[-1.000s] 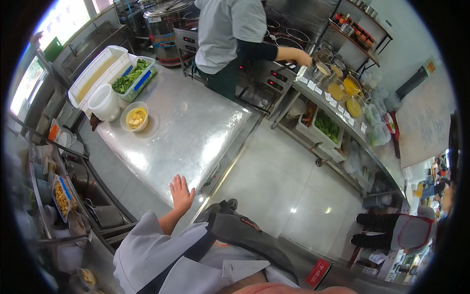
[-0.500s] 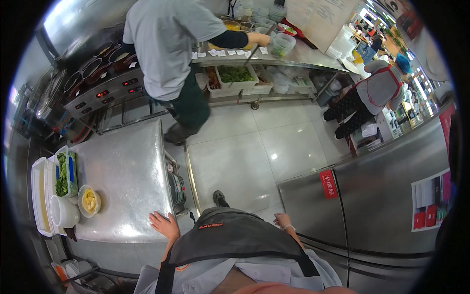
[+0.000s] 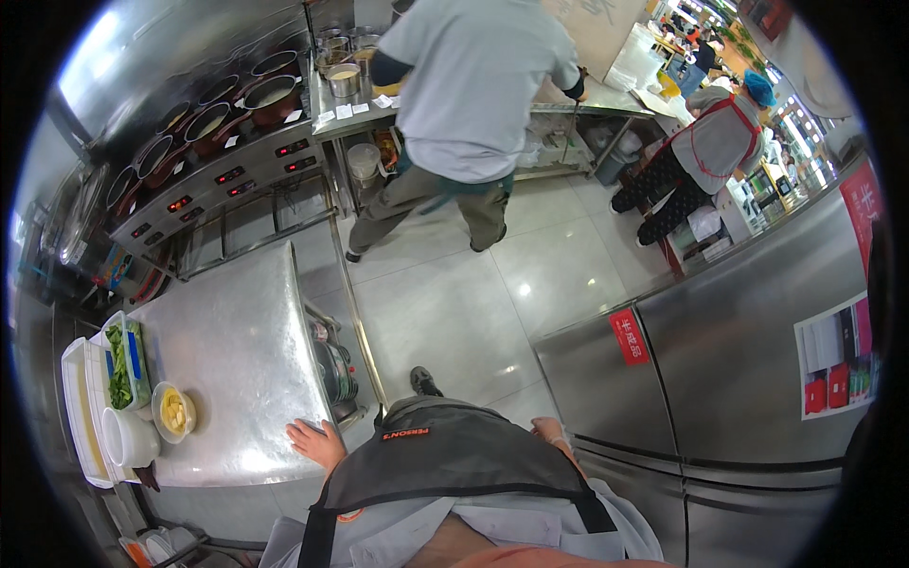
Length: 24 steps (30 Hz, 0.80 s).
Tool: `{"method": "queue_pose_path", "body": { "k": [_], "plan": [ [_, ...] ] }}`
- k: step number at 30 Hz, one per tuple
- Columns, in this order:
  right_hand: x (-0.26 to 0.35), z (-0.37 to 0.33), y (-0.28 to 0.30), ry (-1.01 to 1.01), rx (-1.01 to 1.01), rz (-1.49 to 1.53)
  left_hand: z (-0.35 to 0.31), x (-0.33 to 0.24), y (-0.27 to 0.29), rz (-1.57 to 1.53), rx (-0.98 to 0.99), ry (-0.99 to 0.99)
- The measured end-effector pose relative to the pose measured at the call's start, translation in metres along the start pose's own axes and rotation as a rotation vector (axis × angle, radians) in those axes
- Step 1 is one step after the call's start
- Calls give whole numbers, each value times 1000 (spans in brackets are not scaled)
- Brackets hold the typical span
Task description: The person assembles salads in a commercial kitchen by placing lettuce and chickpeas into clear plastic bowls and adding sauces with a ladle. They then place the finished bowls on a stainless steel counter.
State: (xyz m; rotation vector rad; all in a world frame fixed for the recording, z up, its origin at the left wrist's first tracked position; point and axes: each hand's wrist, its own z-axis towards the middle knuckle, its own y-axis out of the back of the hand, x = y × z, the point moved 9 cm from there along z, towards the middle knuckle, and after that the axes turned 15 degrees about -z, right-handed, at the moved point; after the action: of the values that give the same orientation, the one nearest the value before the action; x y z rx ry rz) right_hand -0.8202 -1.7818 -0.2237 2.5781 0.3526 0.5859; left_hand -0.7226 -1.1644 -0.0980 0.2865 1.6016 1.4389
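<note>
pale glossy floor tiles (image 3: 473, 312) fill the middle of a steel kitchen, with a long cooking range (image 3: 218, 161) of pots running from nine toward twelve o'clock and a bank of steel fridge doors (image 3: 748, 379) curving from three to five o'clock, one with a small red sticker (image 3: 629, 336) and one with a poster. at twelve o'clock a person in a grey shirt (image 3: 473, 85) stands with their back turned at a serving counter, and at two o'clock another person in a red apron (image 3: 715, 142) bends over near a doorway. at eight o'clock the steel tabletop (image 3: 237, 369) spreads out, mostly bare and shiny. along its far left edge lies a white tray (image 3: 80, 417), beside it a clear tub of green vegetables (image 3: 121, 364), a white bowl (image 3: 128, 440) and a small bowl of yellow food (image 3: 174, 413) touching one another in a cluster. the wearer's dark apron (image 3: 454, 459) takes up six o'clock. the left hand (image 3: 317, 443) rests flat and released on the near corner of the tabletop, fingers spread, holding nothing, well apart from the bowls. the right hand (image 3: 554, 433) hangs by the apron's edge near the fridge doors, only partly seen, so i cannot tell whether it is released or clenched.
</note>
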Motion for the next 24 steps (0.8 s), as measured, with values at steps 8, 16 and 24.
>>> {"method": "queue_pose_path", "body": {
  "k": [8,16,24],
  "plan": [
    [-2,15,-7,249,9,-127,-1,-1,-1,17,-13,-31],
    [-6,16,-4,336,7,-234,-1,-4,0,36,-36,-40],
    [-33,20,-10,1,32,-26,0,13,-13,100,-94,-19]
  ]
}}
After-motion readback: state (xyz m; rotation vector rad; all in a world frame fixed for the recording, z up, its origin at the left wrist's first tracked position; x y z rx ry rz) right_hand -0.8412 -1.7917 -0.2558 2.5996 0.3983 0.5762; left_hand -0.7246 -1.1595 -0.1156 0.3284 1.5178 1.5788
